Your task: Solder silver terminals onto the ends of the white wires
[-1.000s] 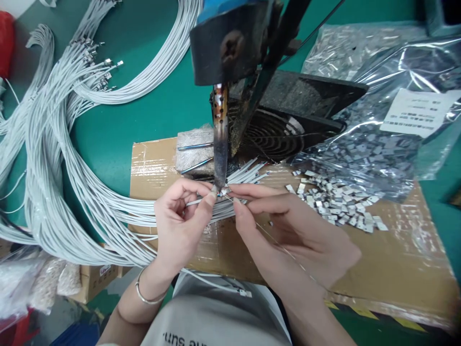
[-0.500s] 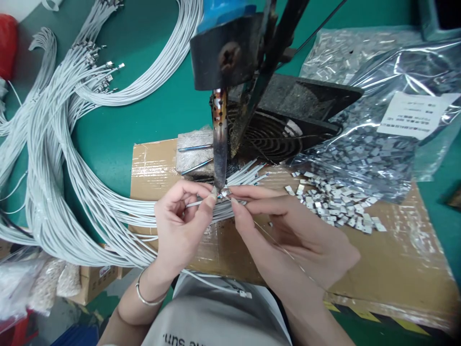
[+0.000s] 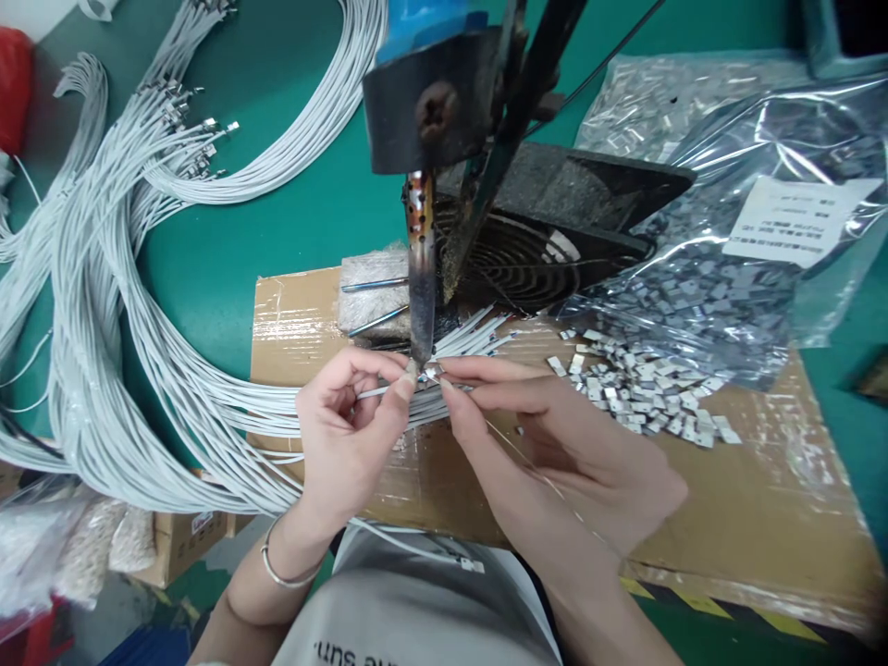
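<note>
"What are the fingers holding?"

"The left hand (image 3: 353,421), mid-frame, has thumb and forefinger pinched close on a white cable (image 3: 372,393), near its end. The right hand (image 3: 555,430), just to the right, pinches a thin wire, solder wire (image 3: 511,449) by its look, which trails back across the palm."

"And between them?"

"A small silvery metal piece (image 3: 433,370), right beside the tip of the soldering iron (image 3: 421,287). Whether they touch, I can't tell; the fingertips crowd it."

"Anything changed?"

"Hardly. Over the last second both pinches and the tip have stayed together; only the view drifted slightly. I'd judge the work is holding at this one joint, the cable not yet let go."

"What's around it?"

"Just above and right, more cable ends (image 3: 478,335) lie on the cardboard (image 3: 770,481). Behind the iron is a dark fan (image 3: 517,264). Right of centre there's a loose heap of metal shells (image 3: 659,393), with a clear plastic bag (image 3: 728,296) of similar pieces above it. A thick sheaf of white cables (image 3: 83,361) fills the left of the frame, over the green mat (image 3: 201,277)."
</note>
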Motion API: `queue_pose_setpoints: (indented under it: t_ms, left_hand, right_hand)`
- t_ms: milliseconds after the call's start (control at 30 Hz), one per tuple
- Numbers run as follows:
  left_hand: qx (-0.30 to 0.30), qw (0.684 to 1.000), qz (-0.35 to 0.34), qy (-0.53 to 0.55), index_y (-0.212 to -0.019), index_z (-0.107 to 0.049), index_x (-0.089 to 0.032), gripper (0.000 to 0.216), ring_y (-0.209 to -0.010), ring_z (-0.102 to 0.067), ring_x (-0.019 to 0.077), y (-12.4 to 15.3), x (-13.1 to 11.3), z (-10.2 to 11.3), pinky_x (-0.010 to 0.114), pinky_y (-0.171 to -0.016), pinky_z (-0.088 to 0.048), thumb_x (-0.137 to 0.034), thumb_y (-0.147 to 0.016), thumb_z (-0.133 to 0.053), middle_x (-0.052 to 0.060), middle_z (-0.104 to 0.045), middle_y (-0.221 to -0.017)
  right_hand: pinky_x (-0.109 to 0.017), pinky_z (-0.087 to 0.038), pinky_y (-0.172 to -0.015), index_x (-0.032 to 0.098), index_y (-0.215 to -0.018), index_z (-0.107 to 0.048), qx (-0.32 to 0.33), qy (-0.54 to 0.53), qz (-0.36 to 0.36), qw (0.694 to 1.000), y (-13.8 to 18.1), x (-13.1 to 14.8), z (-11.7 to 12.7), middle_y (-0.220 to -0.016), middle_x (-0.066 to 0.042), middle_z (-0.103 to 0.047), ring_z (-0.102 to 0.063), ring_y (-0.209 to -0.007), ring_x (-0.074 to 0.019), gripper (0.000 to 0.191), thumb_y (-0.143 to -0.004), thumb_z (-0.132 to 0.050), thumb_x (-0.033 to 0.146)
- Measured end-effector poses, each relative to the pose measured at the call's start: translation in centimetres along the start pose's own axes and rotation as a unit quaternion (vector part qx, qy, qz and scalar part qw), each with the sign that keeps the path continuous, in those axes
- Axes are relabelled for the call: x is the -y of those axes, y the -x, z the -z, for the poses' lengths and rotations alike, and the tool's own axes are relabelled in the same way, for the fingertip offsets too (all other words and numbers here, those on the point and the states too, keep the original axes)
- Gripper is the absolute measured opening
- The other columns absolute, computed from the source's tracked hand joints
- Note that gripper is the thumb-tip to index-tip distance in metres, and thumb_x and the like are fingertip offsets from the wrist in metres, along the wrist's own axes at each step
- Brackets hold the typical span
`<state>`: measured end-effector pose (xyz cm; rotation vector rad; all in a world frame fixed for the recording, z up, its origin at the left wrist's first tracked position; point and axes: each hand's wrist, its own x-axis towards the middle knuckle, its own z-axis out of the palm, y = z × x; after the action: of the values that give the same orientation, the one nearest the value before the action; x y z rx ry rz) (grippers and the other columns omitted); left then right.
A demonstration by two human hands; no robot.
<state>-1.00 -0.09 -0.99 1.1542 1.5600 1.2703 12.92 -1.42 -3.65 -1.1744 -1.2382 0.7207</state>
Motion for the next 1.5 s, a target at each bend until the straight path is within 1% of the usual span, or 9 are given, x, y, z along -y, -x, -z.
queue_pose_setpoints:
  t_ms: [300,633,800,967,1067,1200,1267,1433,1500]
  left_hand:
    - [0.003,1.000,0.000,-0.001,-0.078,-0.076,-0.019,0.012,-0.054,-0.047,0.0089,0.1,0.3,0.2,0.022,-0.045,-0.033,-0.017,-0.087,-0.084,0.004,-0.078,-0.081]
    - [0.002,1.000,-0.004,-0.003,-0.076,-0.076,-0.020,0.013,-0.052,-0.045,0.0084,0.0,0.1,0.1,0.022,-0.044,-0.031,-0.016,-0.086,-0.083,0.003,-0.079,-0.081]
    - [0.009,1.000,-0.018,-0.013,-0.078,-0.076,-0.019,0.013,-0.051,-0.042,0.0066,0.3,0.0,0.0,0.023,-0.044,-0.028,-0.012,-0.088,-0.081,0.002,-0.081,-0.085]
    - [0.002,1.000,-0.016,-0.020,-0.078,-0.075,-0.018,0.014,-0.052,-0.043,0.0058,0.4,-0.1,-0.2,0.021,-0.044,-0.028,-0.009,-0.086,-0.079,0.001,-0.081,-0.083]
    - [0.000,1.000,-0.020,-0.015,-0.076,-0.075,-0.018,0.015,-0.053,-0.046,0.0053,0.3,-0.2,-0.3,0.018,-0.045,-0.032,-0.008,-0.086,-0.079,0.000,-0.081,-0.081]
    - [0.003,1.000,-0.019,0.006,-0.077,-0.076,-0.018,0.015,-0.061,-0.062,0.0062,0.3,-0.3,-0.3,0.014,-0.054,-0.046,-0.006,-0.086,-0.079,0.001,-0.081,-0.082]
    - [0.007,1.000,-0.015,0.015,-0.078,-0.076,-0.018,0.016,-0.065,-0.067,0.0072,0.3,-0.3,-0.2,0.014,-0.058,-0.050,-0.005,-0.087,-0.079,0.001,-0.081,-0.083]
    - [0.021,1.000,-0.001,0.018,-0.081,-0.076,-0.018,0.015,-0.068,-0.068,0.0086,0.7,-0.3,-0.2,0.016,-0.062,-0.054,-0.005,-0.089,-0.078,0.002,-0.081,-0.085]
    - [0.040,0.999,0.007,0.011,-0.081,-0.074,-0.018,0.015,-0.068,-0.067,0.0095,1.2,-0.4,0.0,0.017,-0.061,-0.053,-0.007,-0.090,-0.077,0.002,-0.080,-0.084]
  right_hand:
    - [-0.032,-0.071,-0.082,0.029,-0.096,-0.077,0.012,0.000,-0.012,1.000,0.1,0.0,0.0,-0.104,0.000,-0.086,-0.084,-0.088,-0.0190,0.025,-0.096,-0.076,0.004]
    - [-0.033,-0.070,-0.081,0.029,-0.096,-0.077,0.007,-0.002,-0.009,1.000,0.2,-0.1,-0.1,-0.104,0.001,-0.086,-0.083,-0.087,-0.0192,0.023,-0.095,-0.078,0.006]
    - [-0.034,-0.070,-0.082,0.028,-0.093,-0.074,0.004,0.005,-0.020,1.000,0.3,-0.2,-0.1,-0.103,0.000,-0.086,-0.084,-0.088,-0.0198,0.022,-0.096,-0.075,0.006]
    - [-0.031,-0.068,-0.083,0.027,-0.091,-0.072,0.007,-0.004,-0.032,0.999,0.4,-0.1,-0.1,-0.105,0.001,-0.086,-0.083,-0.090,-0.0181,0.020,-0.096,-0.076,0.008]
    - [-0.029,-0.066,-0.085,0.026,-0.090,-0.071,0.008,-0.009,-0.037,0.999,0.3,0.0,-0.2,-0.105,0.002,-0.086,-0.083,-0.092,-0.0165,0.021,-0.096,-0.076,0.007]
    - [-0.029,-0.065,-0.087,0.026,-0.090,-0.070,0.012,-0.018,-0.047,0.999,0.2,0.1,-0.2,-0.108,0.002,-0.086,-0.083,-0.096,-0.0165,0.020,-0.096,-0.076,0.007]
    - [-0.030,-0.065,-0.087,0.026,-0.090,-0.070,0.013,-0.019,-0.055,0.998,0.3,0.0,-0.1,-0.108,0.002,-0.085,-0.083,-0.098,-0.0169,0.020,-0.097,-0.075,0.008]
    - [-0.032,-0.064,-0.088,0.025,-0.091,-0.070,0.014,-0.032,-0.063,0.997,0.4,0.1,-0.2,-0.107,0.000,-0.084,-0.082,-0.099,-0.0179,0.019,-0.098,-0.076,0.009]
    - [-0.032,-0.063,-0.084,0.024,-0.094,-0.071,-0.022,-0.035,-0.067,0.997,0.1,0.2,0.0,-0.099,0.000,-0.082,-0.081,-0.093,-0.0180,0.016,-0.098,-0.077,0.010]
